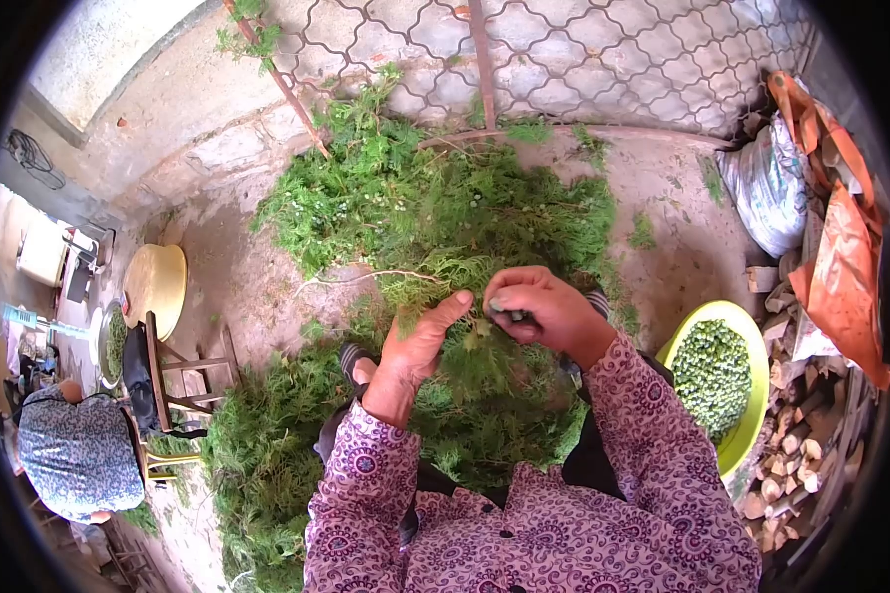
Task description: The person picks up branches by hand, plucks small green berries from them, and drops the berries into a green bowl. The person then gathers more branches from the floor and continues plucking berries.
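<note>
My left hand (pixel 411 348) is closed round a feathery green cypress sprig (pixel 433 275), its thumb on the near side and its fingers partly hidden. A thin pale stem sticks out from the sprig to the left. Just to the right, my right hand (pixel 544 308) is curled with its fingertips pinched, and small green cones (pixel 510 315) show between them. Both hands are close together above cut cypress branches (pixel 485 217) heaped on the ground. To the right is a yellow-green basin (pixel 758 395) holding many small green cones (pixel 710 371).
Split firewood (pixel 786 465) is stacked at the right, below a white sack (pixel 769 193) and orange sheeting (pixel 845 282). A wire mesh panel (pixel 583 64) leans at the back. At left are a wooden stool (pixel 193 366), a large yellow tub (pixel 158 287) and another person (pixel 77 450).
</note>
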`<act>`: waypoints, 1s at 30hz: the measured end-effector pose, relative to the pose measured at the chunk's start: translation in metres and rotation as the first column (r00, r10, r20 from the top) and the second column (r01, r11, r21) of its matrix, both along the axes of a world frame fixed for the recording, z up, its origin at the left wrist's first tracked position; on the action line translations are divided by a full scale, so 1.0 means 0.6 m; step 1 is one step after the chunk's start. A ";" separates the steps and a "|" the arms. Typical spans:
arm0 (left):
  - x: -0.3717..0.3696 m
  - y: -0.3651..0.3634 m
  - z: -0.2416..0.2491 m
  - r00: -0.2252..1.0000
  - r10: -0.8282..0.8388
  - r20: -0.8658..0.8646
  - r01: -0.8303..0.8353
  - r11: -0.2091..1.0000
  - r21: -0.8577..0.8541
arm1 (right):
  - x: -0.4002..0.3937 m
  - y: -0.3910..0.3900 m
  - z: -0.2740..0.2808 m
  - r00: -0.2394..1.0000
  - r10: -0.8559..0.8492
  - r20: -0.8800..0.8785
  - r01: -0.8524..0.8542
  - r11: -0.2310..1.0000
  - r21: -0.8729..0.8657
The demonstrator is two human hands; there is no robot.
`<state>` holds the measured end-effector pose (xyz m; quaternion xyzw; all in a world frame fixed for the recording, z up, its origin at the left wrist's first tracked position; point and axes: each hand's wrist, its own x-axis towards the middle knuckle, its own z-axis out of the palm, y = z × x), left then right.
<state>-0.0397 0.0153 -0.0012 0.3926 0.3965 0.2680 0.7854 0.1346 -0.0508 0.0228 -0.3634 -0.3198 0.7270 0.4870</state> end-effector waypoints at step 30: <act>-0.003 0.001 0.011 0.997 0.016 0.081 -0.011 0.997 -0.070 | 0.005 0.000 -0.009 0.996 0.085 -0.036 -0.086 0.996 -0.012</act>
